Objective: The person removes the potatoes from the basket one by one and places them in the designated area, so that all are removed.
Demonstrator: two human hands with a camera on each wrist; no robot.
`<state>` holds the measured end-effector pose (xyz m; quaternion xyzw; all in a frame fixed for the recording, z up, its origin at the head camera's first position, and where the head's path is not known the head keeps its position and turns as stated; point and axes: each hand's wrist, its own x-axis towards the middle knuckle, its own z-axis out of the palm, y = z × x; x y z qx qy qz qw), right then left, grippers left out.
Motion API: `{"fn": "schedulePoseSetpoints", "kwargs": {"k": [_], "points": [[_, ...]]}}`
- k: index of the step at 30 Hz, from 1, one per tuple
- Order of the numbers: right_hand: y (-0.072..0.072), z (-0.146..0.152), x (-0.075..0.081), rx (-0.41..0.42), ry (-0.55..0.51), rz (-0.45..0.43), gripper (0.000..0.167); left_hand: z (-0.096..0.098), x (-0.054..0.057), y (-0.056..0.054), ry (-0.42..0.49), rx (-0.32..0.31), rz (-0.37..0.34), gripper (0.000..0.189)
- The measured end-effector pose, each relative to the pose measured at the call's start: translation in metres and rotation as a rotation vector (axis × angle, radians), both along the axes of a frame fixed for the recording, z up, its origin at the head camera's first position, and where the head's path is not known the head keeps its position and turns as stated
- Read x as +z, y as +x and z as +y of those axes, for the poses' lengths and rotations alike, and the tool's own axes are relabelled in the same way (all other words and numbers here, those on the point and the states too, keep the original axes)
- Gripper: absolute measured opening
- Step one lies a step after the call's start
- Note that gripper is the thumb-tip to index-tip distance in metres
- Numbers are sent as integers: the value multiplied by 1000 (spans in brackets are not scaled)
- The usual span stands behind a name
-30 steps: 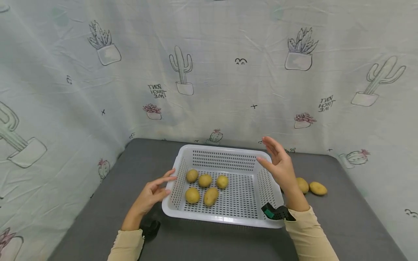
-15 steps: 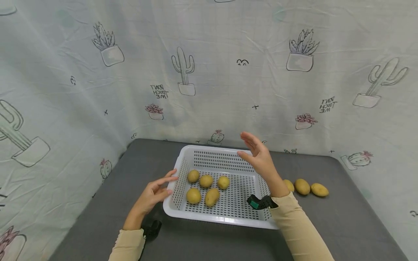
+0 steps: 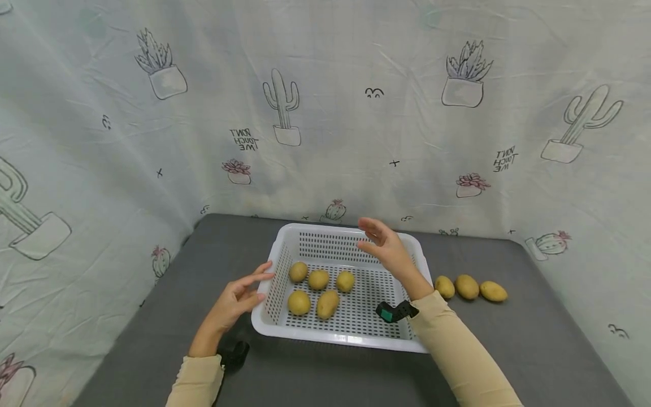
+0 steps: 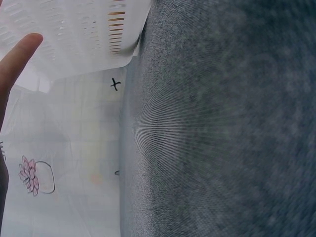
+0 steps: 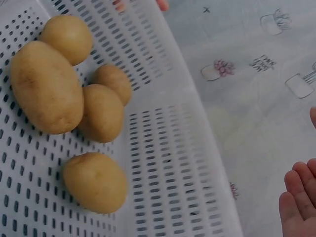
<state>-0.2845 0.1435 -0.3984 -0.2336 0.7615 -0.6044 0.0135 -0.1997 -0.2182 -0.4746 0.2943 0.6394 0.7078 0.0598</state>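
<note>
A white perforated plastic basket (image 3: 348, 339) sits on the grey table, with several potatoes (image 3: 328, 305) gathered in its left half. My left hand (image 3: 231, 302) rests its fingers on the basket's left rim; in the left wrist view one finger (image 4: 22, 57) lies against the outer wall. Above the right part of the basket, my right hand (image 3: 391, 254) hovers with thumb and fingers apart and nothing held. The right wrist view has the potatoes (image 5: 47, 86) close up, with this hand's fingertips (image 5: 298, 187) at its right edge.
Three more potatoes (image 3: 467, 287) lie in a row on the table (image 3: 524, 345), right of the basket. A pale curtain (image 3: 330, 113) with cactus drawings hangs behind the table and along its sides.
My right hand has moved left from the basket's right edge to over its inside, then slightly lower. The three potatoes outside came into fuller view. My left hand stays at the rim.
</note>
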Motion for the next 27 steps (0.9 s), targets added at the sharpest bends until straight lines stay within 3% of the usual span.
{"fn": "schedulePoseSetpoints", "kwargs": {"k": [7,15,27], "points": [[-7,-7,-9,4,113,-140,58,0,5,-4,-4,-12,21,44],[-12,-15,-21,21,232,-234,57,0,7,-4,-19,6,-9,44],[-21,-15,-38,168,471,-345,59,1,7,-5,-14,-3,-21,45]]}}
